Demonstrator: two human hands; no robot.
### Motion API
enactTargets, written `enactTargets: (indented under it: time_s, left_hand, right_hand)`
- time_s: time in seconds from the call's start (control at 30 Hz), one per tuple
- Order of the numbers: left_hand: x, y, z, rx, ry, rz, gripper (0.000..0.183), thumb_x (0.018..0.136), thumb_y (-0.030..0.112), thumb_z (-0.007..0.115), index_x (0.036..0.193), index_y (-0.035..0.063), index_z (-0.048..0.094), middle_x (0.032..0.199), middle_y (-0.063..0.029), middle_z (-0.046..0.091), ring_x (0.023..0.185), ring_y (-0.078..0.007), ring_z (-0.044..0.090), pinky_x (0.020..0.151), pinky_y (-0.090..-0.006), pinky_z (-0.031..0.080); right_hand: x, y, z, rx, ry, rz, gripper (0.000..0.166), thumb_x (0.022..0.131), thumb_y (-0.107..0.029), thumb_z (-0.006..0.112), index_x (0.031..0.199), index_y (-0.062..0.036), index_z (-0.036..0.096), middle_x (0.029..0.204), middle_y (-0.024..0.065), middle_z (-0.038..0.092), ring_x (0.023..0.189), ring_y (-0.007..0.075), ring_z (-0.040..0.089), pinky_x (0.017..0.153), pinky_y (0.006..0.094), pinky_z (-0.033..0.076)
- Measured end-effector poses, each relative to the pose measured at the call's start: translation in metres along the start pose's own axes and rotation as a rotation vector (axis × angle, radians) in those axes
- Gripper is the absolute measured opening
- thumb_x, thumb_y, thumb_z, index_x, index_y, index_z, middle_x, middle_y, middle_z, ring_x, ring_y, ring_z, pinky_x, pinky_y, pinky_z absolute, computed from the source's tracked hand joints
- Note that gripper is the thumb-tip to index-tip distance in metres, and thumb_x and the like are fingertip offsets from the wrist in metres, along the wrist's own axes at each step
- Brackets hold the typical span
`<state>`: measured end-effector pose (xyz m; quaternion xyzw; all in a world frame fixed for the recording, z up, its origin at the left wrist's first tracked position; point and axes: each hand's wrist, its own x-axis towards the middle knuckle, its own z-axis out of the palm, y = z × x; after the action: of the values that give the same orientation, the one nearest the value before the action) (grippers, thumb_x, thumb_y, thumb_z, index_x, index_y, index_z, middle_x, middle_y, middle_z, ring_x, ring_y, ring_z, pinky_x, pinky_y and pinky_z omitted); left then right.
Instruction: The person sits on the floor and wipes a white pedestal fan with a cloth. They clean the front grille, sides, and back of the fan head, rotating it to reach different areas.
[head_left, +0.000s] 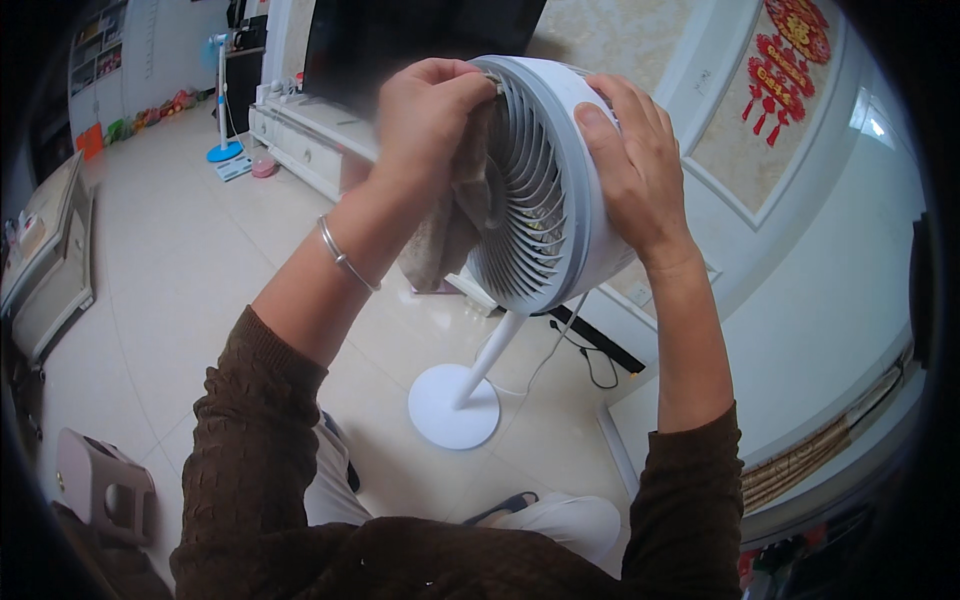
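Note:
A white pedestal fan (577, 247) stands before me on a round base (442, 416), its grille (532, 225) of curved slats facing left. My left hand (431, 112) pinches a brown-grey cloth (442, 240) at the upper edge of the grille. Part of the cloth hangs down over the grille's front and hides its left side. My right hand (637, 165) grips the fan's white housing from the right, thumb near the rim and fingers over the top. The fan's post (491, 356) runs down to the base on the tiled floor.
A white TV cabinet (315, 139) stands behind, below a dark television (420, 52). A power cord (555, 349) trails from the fan. Another blue and white fan (223, 105) stands far left. At lower left is a pinkish stool (105, 480), with a low table (52, 255) beyond.

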<state>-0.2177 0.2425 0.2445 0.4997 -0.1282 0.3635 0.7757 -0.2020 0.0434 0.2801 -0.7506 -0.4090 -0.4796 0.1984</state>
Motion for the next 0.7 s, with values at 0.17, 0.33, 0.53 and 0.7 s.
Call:
enactTargets:
  time_s: [0.17,0.33,0.53,0.7]
  left_hand:
    - [0.016,-0.016,-0.02,0.066,0.08,0.169,0.015,0.086,0.008,0.073,0.098,0.0009,0.068,0.082,-0.009,0.068,0.065,-0.0132,0.063,0.058,-0.0273,0.054]
    - [0.03,0.013,-0.045,-0.015,0.104,0.048,0.011,0.096,0.011,0.06,0.103,0.0021,0.06,0.089,-0.0144,0.07,0.073,-0.0199,0.071,0.064,-0.0319,0.061]
    - [-0.003,0.024,-0.044,0.035,-0.198,-0.06,0.011,0.098,0.012,0.061,0.104,0.0061,0.054,0.09,-0.0125,0.069,0.076,-0.0221,0.073,0.068,-0.0337,0.064]
    - [-0.005,0.018,-0.051,-0.058,-0.322,-0.101,0.015,0.094,0.017,0.069,0.103,0.0047,0.066,0.092,-0.0074,0.069,0.077,-0.0158,0.069,0.073,-0.0281,0.058]
  right_hand:
    - [0.003,-0.009,0.007,-0.016,0.01,0.001,0.044,0.097,-0.041,0.054,0.126,-0.0088,0.062,0.132,0.013,0.061,0.125,0.036,0.051,0.109,0.0464,0.035]
    - [-0.004,-0.005,-0.01,0.038,-0.023,0.032,0.048,0.097,-0.042,0.051,0.128,-0.0081,0.061,0.136,0.0144,0.06,0.128,0.0356,0.049,0.111,0.0453,0.033]
    - [-0.004,-0.006,-0.009,0.068,-0.057,0.058,0.052,0.097,-0.043,0.049,0.131,-0.005,0.06,0.137,0.0153,0.059,0.131,0.0346,0.048,0.113,0.0441,0.031]
    - [-0.001,-0.008,-0.006,0.065,-0.059,0.037,0.055,0.097,-0.046,0.048,0.131,-0.0039,0.059,0.137,0.0163,0.059,0.13,0.0349,0.049,0.113,0.0434,0.032]
